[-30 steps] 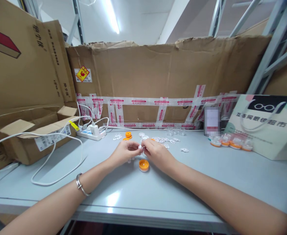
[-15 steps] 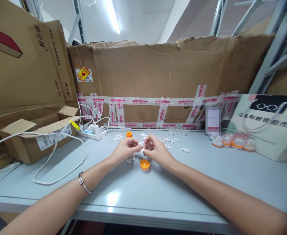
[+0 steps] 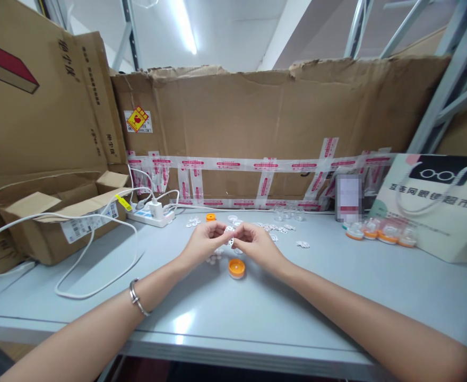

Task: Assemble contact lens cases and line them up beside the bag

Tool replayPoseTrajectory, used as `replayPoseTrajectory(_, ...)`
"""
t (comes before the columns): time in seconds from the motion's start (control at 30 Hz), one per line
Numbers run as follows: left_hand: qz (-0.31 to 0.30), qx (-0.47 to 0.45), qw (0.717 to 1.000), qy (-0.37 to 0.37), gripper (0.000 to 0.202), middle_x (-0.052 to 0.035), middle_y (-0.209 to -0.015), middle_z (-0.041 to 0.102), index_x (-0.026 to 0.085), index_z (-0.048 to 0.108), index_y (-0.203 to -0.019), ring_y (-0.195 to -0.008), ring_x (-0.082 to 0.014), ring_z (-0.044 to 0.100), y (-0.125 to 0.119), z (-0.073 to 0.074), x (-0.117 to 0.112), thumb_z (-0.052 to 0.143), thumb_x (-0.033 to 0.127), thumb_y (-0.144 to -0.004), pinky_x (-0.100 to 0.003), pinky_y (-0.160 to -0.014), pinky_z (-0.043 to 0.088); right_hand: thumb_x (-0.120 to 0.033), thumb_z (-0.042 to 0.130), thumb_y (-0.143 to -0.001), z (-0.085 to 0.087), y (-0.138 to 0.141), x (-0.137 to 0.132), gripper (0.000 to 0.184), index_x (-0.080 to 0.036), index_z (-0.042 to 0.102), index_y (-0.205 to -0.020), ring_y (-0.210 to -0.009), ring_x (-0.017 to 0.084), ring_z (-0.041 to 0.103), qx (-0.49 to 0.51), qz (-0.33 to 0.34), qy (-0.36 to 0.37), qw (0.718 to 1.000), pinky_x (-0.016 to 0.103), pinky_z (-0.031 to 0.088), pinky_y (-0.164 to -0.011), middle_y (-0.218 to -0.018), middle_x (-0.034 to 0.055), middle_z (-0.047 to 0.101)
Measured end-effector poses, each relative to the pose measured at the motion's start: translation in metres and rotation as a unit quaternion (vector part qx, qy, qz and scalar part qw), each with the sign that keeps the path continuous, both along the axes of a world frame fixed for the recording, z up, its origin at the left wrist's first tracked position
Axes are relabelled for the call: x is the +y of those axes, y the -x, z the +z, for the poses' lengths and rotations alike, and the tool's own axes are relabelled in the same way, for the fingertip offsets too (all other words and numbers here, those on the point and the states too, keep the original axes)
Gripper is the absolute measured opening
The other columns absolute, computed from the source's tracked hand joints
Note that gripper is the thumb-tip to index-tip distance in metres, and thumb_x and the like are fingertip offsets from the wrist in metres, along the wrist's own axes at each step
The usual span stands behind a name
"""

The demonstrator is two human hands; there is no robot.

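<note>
My left hand (image 3: 202, 242) and my right hand (image 3: 257, 244) meet above the grey table (image 3: 201, 323), fingers pinched together on a small white plastic piece (image 3: 229, 231) held between them. An orange cap (image 3: 236, 268) lies on the table just below my hands. A few small white pieces (image 3: 213, 259) lie under my left hand. More white pieces (image 3: 275, 229) are scattered behind my hands, with another orange cap (image 3: 210, 216) among them. A metal bracelet sits on my left wrist.
An open cardboard box (image 3: 54, 217) stands at the left, with a white cable (image 3: 94, 276) looping to a power strip (image 3: 149, 215). Several clear containers with orange bases (image 3: 379, 232) and a paper bag (image 3: 436, 204) stand at the right. A taped cardboard wall (image 3: 257, 132) closes the back.
Both hands have lifted slightly and kept working the small white piece between their fingertips. The view has shifted a little; the orange cap stays in place.
</note>
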State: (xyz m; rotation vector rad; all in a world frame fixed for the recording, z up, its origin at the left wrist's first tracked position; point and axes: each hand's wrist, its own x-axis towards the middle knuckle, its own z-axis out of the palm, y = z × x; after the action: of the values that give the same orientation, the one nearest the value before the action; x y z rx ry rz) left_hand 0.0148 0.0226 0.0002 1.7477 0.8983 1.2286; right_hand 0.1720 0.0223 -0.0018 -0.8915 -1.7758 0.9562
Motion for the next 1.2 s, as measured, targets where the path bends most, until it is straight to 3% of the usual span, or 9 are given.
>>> replayPoseTrajectory(0.13, -0.011, -0.010, 1.000, 0.014, 0.030, -0.0037, -0.071, 0.064, 0.012, 0.060, -0.080, -0.065, -0.0137, 0.059, 0.000, -0.002, 0.001, 0.065, 0.040, -0.071, -0.022, -0.059, 0.044, -0.015, 0.052, -0.069, 0.000, 0.001, -0.003, 0.010, -0.019, 0.045, -0.075, -0.060, 0.013, 0.059, -0.014, -0.003, 0.014, 1.000, 0.027, 0.048, -0.060, -0.062, -0.0036, 0.056)
replayPoseTrajectory(0.3, -0.020, -0.031, 0.999, 0.029, 0.027, -0.0045, -0.079, 0.064, 0.012, 0.062, -0.085, -0.070, -0.0131, 0.058, 0.002, -0.003, 0.003, 0.066, 0.035, -0.071, -0.023, -0.065, 0.045, -0.014, 0.050, -0.071, 0.003, -0.001, -0.010, 0.021, -0.022, 0.039, -0.086, -0.057, 0.010, 0.049, -0.075, -0.049, -0.135, 0.987, 0.022, 0.041, -0.055, -0.066, -0.0061, 0.049)
replayPoseTrajectory(0.5, -0.062, -0.015, 0.997, 0.036, 0.028, -0.0066, -0.084, 0.067, 0.012, 0.065, -0.088, -0.078, -0.0161, 0.060, 0.002, 0.000, 0.003, 0.065, 0.035, -0.073, -0.025, -0.071, 0.045, -0.004, 0.043, -0.074, -0.001, -0.007, -0.007, 0.023, -0.020, 0.048, -0.089, -0.069, 0.012, 0.046, -0.192, -0.028, -0.332, 0.923, 0.022, 0.039, -0.063, -0.080, 0.0001, 0.049)
replayPoseTrajectory(0.8, -0.036, -0.034, 0.997, 0.059, 0.030, -0.0055, -0.084, 0.069, 0.014, 0.066, -0.088, -0.079, -0.0181, 0.062, 0.001, -0.003, 0.005, 0.069, 0.036, -0.068, -0.026, -0.071, 0.046, -0.015, 0.039, -0.087, -0.001, -0.009, -0.006, 0.018, -0.020, 0.055, -0.080, -0.068, 0.014, 0.049, -0.250, -0.053, -0.461, 0.850, 0.025, 0.039, -0.063, -0.076, 0.0044, 0.057)
replayPoseTrajectory(0.93, 0.001, -0.023, 0.999, 0.048, 0.029, -0.0052, -0.079, 0.068, 0.013, 0.066, -0.085, -0.075, -0.0178, 0.062, 0.003, 0.000, 0.002, 0.066, 0.038, -0.070, -0.026, -0.069, 0.047, -0.017, 0.042, -0.086, 0.012, -0.018, -0.002, 0.014, -0.020, 0.055, -0.081, -0.074, 0.015, 0.053, -0.249, -0.053, -0.425, 0.869, 0.026, 0.040, -0.067, -0.081, 0.0054, 0.058)
replayPoseTrajectory(1.0, 0.026, -0.023, 0.998, 0.053, 0.031, -0.0051, -0.075, 0.067, 0.012, 0.065, -0.084, -0.072, -0.0174, 0.062, 0.005, 0.002, 0.000, 0.066, 0.039, -0.069, -0.027, -0.068, 0.047, -0.018, 0.046, -0.084, 0.022, -0.036, 0.009, 0.008, -0.019, 0.054, -0.081, -0.073, 0.015, 0.054, -0.277, -0.113, -0.352, 0.887, 0.025, 0.039, -0.065, -0.079, 0.0044, 0.059)
replayPoseTrajectory(1.03, 0.033, -0.023, 0.997, 0.059, 0.032, -0.0051, -0.074, 0.067, 0.012, 0.065, -0.084, -0.070, -0.0173, 0.062, 0.007, 0.003, 0.000, 0.067, 0.039, -0.069, -0.027, -0.068, 0.048, -0.018, 0.047, -0.082, 0.027, -0.048, 0.016, 0.007, -0.019, 0.053, -0.079, -0.069, 0.015, 0.054, -0.327, -0.164, -0.299, 0.882, 0.025, 0.038, -0.062, -0.077, 0.0036, 0.060)
replayPoseTrajectory(1.1, 0.034, -0.021, 0.997, 0.069, 0.032, -0.0055, -0.075, 0.067, 0.012, 0.064, -0.084, -0.069, -0.0172, 0.063, 0.009, 0.002, 0.000, 0.068, 0.039, -0.067, -0.027, -0.068, 0.048, -0.017, 0.048, -0.080, 0.034, -0.076, 0.031, 0.007, -0.020, 0.054, -0.079, -0.073, 0.016, 0.056, -0.445, -0.270, -0.191, 0.832, 0.024, 0.036, -0.062, -0.081, 0.0035, 0.063)
replayPoseTrajectory(1.2, 0.016, -0.013, 0.997, 0.074, 0.032, -0.0057, -0.077, 0.067, 0.012, 0.063, -0.084, -0.070, -0.0166, 0.063, 0.009, -0.002, 0.001, 0.068, 0.039, -0.067, -0.027, -0.068, 0.048, -0.011, 0.047, -0.075, 0.035, -0.115, 0.049, 0.012, -0.016, 0.057, -0.079, -0.076, 0.021, 0.058, -0.484, -0.324, -0.133, 0.802, 0.026, 0.033, -0.058, -0.081, 0.0103, 0.065)
